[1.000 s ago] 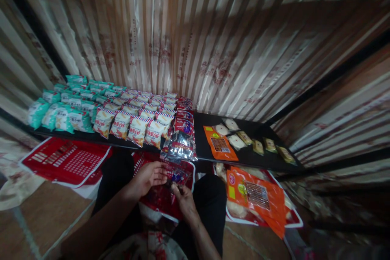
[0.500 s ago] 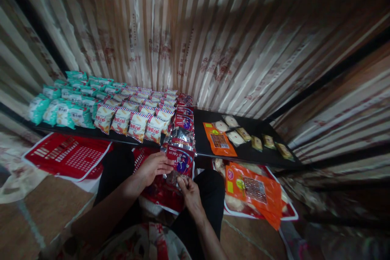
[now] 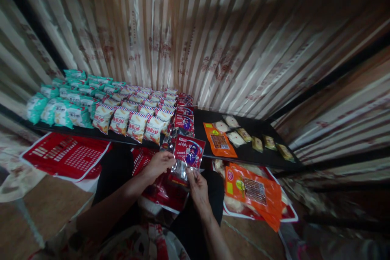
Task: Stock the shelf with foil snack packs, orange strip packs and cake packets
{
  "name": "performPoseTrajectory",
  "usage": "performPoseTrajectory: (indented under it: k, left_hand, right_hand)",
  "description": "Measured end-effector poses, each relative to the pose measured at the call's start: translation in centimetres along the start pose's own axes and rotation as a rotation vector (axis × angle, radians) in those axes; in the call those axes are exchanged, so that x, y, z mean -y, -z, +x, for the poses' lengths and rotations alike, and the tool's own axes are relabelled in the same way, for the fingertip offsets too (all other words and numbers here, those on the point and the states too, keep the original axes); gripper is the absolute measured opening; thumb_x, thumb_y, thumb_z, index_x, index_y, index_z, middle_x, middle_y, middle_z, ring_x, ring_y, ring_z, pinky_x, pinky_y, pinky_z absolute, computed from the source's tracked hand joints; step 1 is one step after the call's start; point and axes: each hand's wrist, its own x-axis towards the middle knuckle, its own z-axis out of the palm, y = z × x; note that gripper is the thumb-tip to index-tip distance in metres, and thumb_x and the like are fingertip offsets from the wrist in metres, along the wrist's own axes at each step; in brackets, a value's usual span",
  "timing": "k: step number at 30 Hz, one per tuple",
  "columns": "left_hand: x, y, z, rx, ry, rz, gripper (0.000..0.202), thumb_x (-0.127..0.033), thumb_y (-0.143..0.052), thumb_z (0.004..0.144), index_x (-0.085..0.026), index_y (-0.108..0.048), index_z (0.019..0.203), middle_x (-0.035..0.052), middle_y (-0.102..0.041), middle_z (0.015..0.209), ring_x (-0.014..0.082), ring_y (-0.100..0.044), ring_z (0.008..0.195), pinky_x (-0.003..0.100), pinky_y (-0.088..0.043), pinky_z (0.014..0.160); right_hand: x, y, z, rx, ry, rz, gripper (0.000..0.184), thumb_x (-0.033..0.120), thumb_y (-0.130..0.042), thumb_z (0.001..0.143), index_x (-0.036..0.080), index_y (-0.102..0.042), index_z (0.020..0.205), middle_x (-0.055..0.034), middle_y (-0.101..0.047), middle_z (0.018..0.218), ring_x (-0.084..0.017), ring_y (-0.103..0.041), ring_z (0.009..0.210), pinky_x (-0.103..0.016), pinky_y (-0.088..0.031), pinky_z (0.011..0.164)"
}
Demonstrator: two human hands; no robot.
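A dark red and silver snack packet (image 3: pixel 189 153) is held up before the shelf's front edge, its printed face towards me. My right hand (image 3: pixel 197 185) pinches its lower edge between thumb and fingers. At the packet's left edge, my left hand (image 3: pixel 160 164) has its fingers closed together on the side. Just behind it, similar red packets (image 3: pixel 184 122) run back in a row on the black shelf (image 3: pixel 199 132). White and red snack bags (image 3: pixel 137 124) stand in rows directly left of them.
Teal snack bags (image 3: pixel 62 111) fill the shelf's left end. An orange packet (image 3: pixel 219 140), round white packs (image 3: pixel 236 138) and small yellow packs (image 3: pixel 256 143) lie on the right. Below are a red basket (image 3: pixel 68 156) and more orange packets (image 3: pixel 254 191). Pleated curtain (image 3: pixel 189 40) hangs behind.
Both hands have shifted slightly right with the packet. It has risen and turned to show more of its front, and now stands clear of the row behind.
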Motion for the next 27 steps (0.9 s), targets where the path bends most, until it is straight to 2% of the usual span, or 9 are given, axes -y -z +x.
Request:
performPoseTrajectory:
  k: [4,9,13,17,20,24,27]
  left_hand:
    - [-0.3,-0.7,0.1,-0.006,0.018,0.058,0.013,-0.024,-0.061,0.067,-0.015,-0.06,0.076,-0.0053,-0.054,0.058,0.0078,-0.047,0.053,0.018,-0.033,0.05]
    - [0.6,-1.2,0.9,-0.009,-0.096,0.145,0.011,-0.026,-0.06,0.067,-0.015,-0.059,0.067,-0.0042,-0.054,0.056,0.0094,-0.047,0.054,0.02,-0.032,0.052]
    - [1.2,-1.7,1.4,-0.012,-0.143,0.206,0.012,-0.026,-0.057,0.069,-0.015,-0.058,0.064,-0.0047,-0.053,0.056,0.0098,-0.049,0.056,0.019,-0.032,0.053]
    - [0.8,-2.5,1.3,0.02,-0.097,0.077,0.006,-0.02,-0.058,0.069,-0.015,-0.057,0.07,-0.0049,-0.055,0.06,0.009,-0.052,0.059,0.018,-0.037,0.057]
    - [0.3,-2.9,1.5,0.01,-0.064,-0.013,0.005,-0.017,-0.058,0.069,-0.015,-0.057,0.073,-0.004,-0.058,0.062,0.0094,-0.056,0.061,0.019,-0.04,0.061]
    - [-0.1,-3.0,2.6,-0.034,-0.094,-0.037,0.004,-0.018,-0.06,0.069,-0.015,-0.057,0.069,-0.0023,-0.061,0.063,0.0105,-0.058,0.063,0.02,-0.041,0.061]
    - [-0.5,-2.7,3.8,-0.084,-0.108,-0.047,0.004,-0.017,-0.06,0.068,-0.014,-0.058,0.07,-0.002,-0.061,0.063,0.0098,-0.057,0.061,0.019,-0.041,0.058]
  right_hand:
    - [0.1,0.3,0.7,-0.054,0.017,-0.004,0.035,0.051,-0.058,0.073,0.017,-0.061,0.074,-0.001,-0.061,0.071,-0.014,-0.052,0.066,-0.024,-0.044,0.063]
    - [0.4,0.5,0.9,-0.092,0.004,-0.012,0.035,0.051,-0.059,0.071,0.017,-0.057,0.067,0.0012,-0.057,0.063,-0.012,-0.048,0.058,-0.022,-0.04,0.056]
    - [0.5,0.8,1.1,-0.122,-0.004,-0.051,0.035,0.051,-0.058,0.072,0.016,-0.057,0.069,0.0009,-0.056,0.062,-0.012,-0.047,0.058,-0.022,-0.04,0.054]
    - [0.8,1.2,1.7,-0.164,0.001,-0.136,0.037,0.051,-0.053,0.075,0.016,-0.059,0.083,0.0006,-0.058,0.066,-0.014,-0.051,0.06,-0.024,-0.041,0.056]
    - [1.4,1.4,2.5,-0.176,0.037,-0.226,0.041,0.051,-0.051,0.077,0.017,-0.058,0.099,-0.0031,-0.064,0.08,-0.018,-0.057,0.072,-0.028,-0.045,0.066]
    - [2.2,1.2,3.8,-0.206,0.072,-0.252,0.058,0.05,-0.051,0.077,0.017,-0.045,0.123,-0.0093,-0.063,0.103,-0.022,-0.059,0.09,-0.033,-0.046,0.077]
    - [2.7,1.1,5.2,-0.207,0.096,-0.256,0.07,0.05,-0.051,0.077,0.016,-0.032,0.134,-0.0109,-0.062,0.106,-0.022,-0.06,0.09,-0.034,-0.047,0.077]
